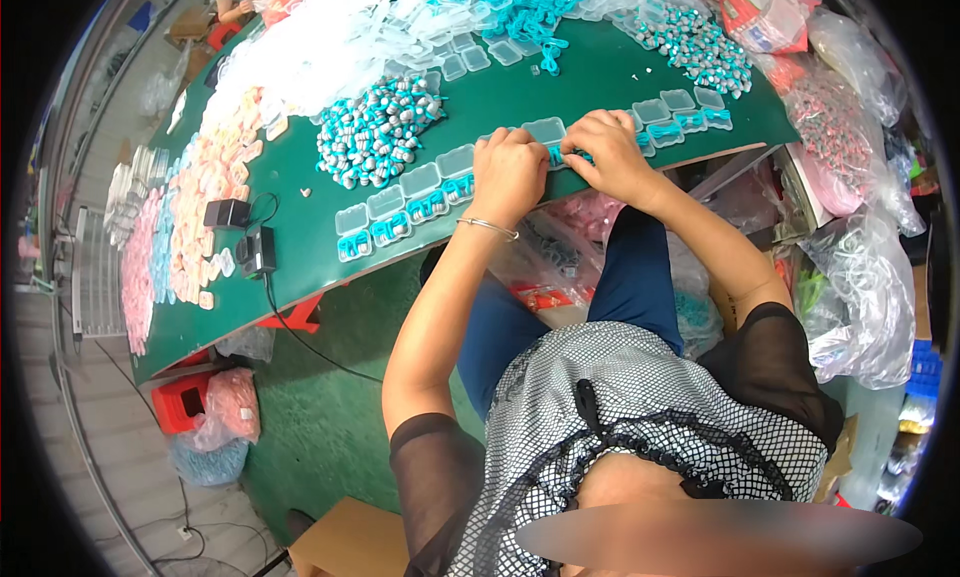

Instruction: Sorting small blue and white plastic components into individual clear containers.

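1. I see a long green worktable running from lower left to upper right, its near edge right at my hands.
2. The far side is heaped with clear plastic cases and a pile of teal clips; two mounds of teal-and-grey small parts sit at the centre and upper right.
3. Pink and peach pieces are spread along the left end, with two small black boxes and a black cable beside them.
4. Under and around the table: bulging clear bags to the right, a red stool and a pink-filled bag on the green floor.
5. A row of small clear cases with teal inserts lines the near edge.
6. My left hand, bangle on the wrist, is curled knuckles-up on the edge, fingers closed.
7. My right hand bends in to meet it, fingertips pinching a teal piece between both hands (too small to make out more).
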`<move>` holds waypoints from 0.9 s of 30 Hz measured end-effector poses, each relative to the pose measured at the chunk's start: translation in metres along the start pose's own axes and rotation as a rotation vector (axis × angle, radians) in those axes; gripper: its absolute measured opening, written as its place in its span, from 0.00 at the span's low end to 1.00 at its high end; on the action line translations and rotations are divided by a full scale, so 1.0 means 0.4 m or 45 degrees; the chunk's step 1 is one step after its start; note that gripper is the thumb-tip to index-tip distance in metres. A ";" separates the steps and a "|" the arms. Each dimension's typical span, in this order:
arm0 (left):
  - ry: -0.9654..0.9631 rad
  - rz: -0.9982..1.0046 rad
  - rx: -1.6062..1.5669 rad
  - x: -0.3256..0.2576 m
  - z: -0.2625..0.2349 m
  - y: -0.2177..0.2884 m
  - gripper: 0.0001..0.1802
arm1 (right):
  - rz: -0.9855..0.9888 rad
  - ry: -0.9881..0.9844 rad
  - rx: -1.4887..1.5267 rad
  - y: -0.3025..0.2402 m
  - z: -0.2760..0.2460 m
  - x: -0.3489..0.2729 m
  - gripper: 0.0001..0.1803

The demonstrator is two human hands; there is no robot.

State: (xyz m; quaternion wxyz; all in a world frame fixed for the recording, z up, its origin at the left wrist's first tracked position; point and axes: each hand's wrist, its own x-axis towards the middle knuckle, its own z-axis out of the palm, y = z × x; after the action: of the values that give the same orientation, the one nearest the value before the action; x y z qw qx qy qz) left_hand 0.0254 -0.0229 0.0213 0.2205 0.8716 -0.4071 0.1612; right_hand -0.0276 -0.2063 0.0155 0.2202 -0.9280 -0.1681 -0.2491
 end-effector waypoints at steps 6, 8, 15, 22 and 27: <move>-0.009 -0.034 -0.010 0.001 0.000 0.004 0.03 | -0.248 0.014 -0.248 -0.017 -0.003 0.001 0.03; -0.020 -0.009 0.008 0.003 0.000 0.004 0.03 | -0.297 0.021 -0.362 -0.015 -0.003 0.001 0.03; 0.199 -0.104 -0.113 0.016 -0.038 -0.060 0.07 | -0.158 -0.058 -0.187 -0.023 -0.022 -0.002 0.07; 0.269 -0.332 0.562 0.048 -0.086 -0.248 0.11 | -0.124 0.073 -0.052 -0.013 -0.059 0.015 0.08; 0.176 -0.138 0.813 0.059 -0.064 -0.275 0.04 | -0.096 0.006 -0.066 0.034 -0.077 -0.015 0.07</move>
State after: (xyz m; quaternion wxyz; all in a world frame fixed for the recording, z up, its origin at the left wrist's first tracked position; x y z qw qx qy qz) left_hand 0.1232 0.0380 0.0263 -0.0285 0.9041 -0.2729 0.3277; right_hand -0.0387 -0.2344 0.0320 0.1870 -0.9259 -0.1959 -0.2635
